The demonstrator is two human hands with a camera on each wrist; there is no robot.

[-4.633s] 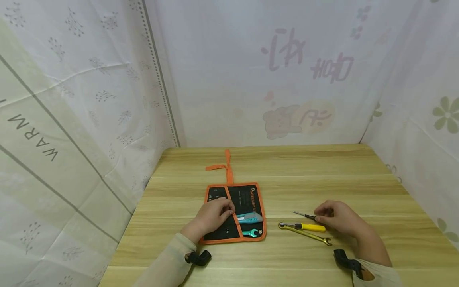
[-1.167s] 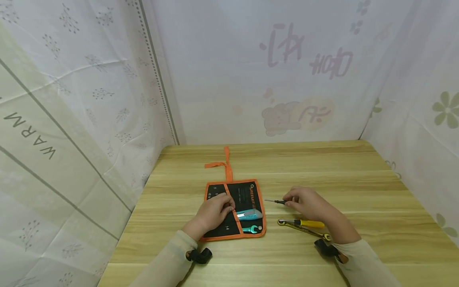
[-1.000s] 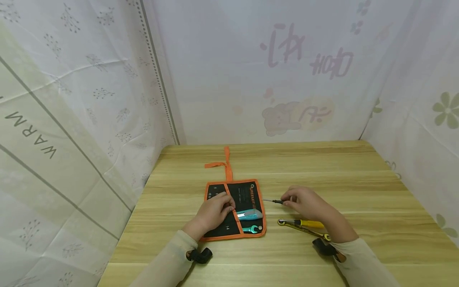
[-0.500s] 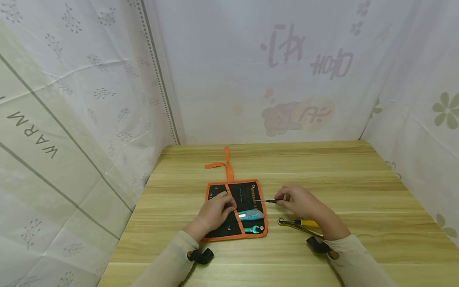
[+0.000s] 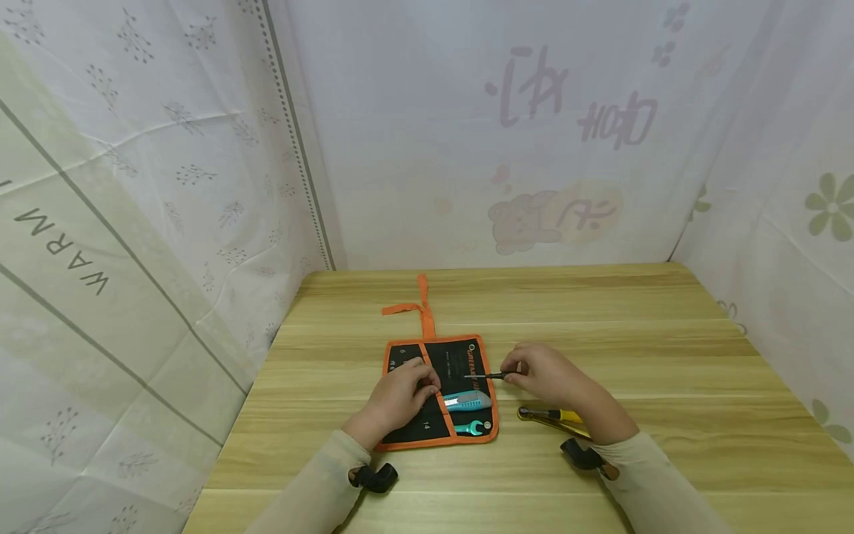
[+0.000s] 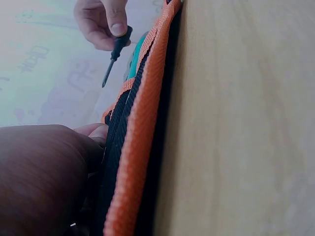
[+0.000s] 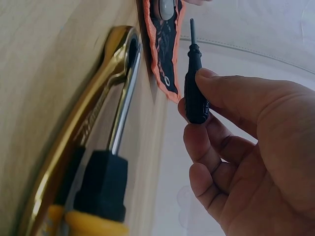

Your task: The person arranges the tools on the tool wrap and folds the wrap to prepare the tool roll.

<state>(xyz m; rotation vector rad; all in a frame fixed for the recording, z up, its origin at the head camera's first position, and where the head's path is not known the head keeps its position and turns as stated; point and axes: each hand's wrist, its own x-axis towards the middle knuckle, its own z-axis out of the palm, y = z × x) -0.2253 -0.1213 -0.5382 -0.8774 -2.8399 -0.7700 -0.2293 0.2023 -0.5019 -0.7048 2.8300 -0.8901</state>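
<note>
A black screwdriver [image 7: 196, 86] is pinched by its handle between the thumb and fingers of my right hand [image 5: 550, 374]. Its thin shaft points left, over the right part of a black tool pouch [image 5: 454, 363] with orange trim. My left hand [image 5: 400, 397] lies on the pouch and pinches the orange-edged pocket opening. In the left wrist view the screwdriver tip shows above the pocket edge, apart from it. A teal utility knife [image 5: 467, 401] and a green open-end wrench [image 5: 470, 428] stick out of pockets beside my left fingers.
Right of the pouch, a yellow-handled screwdriver [image 7: 101, 187] rests alongside a gold combination wrench [image 7: 74, 132], both partly under my right forearm in the head view. Orange ties [image 5: 424, 311] trail from the pouch's far edge. Patterned curtains [image 5: 427, 133] surround the wooden table [image 5: 567, 311].
My right hand has picked up the black screwdriver from the right side and carried it left, until its shaft overlaps the pouch. The left hand stays at the pocket edge.
</note>
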